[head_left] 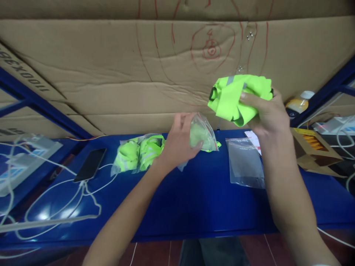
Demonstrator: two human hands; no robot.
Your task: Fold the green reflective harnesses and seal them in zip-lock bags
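Note:
My right hand [267,112] is raised above the blue shelf [194,199] and grips a bunched neon-green vest [235,96] with grey reflective strips. My left hand [180,142] holds a clear zip bag [203,135] up off the shelf, fingers closed on its side; the bag looks slightly green inside or behind. The two hands are a short distance apart, the vest up and to the right of the bag.
Bagged green vests [138,153] lie left of my left hand. Empty clear bags [245,162] lie on the right. A phone [90,164] with white cables lies at left. A brown carton [313,147] and a yellow bottle [298,103] stand far right. Cardboard [111,74] backs the shelf.

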